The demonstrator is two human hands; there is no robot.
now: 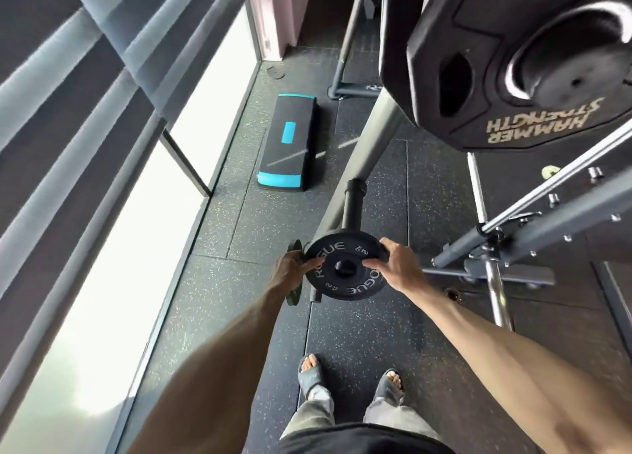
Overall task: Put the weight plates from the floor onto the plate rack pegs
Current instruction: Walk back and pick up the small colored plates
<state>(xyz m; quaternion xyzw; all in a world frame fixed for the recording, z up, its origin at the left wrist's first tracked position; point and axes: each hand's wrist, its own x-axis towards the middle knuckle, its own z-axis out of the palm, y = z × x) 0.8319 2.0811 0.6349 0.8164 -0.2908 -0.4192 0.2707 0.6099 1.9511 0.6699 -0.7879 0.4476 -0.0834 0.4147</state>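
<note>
Hands: left hand (292,265) grips small Rogue plate (345,269) at its 9 o'clock edge, right hand (400,265) clamps 3 o'clock. Plate sits low on rack upright (355,166), seemingly over a peg; keep it square and push home evenly.

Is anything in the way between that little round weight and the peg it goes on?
Nothing visible blocks it. Both hands, left hand and right hand, hold the small black plate just in front of the lower peg on the rack post. The peg's shaft looks bare. A green plate sits off to the left side.
</note>
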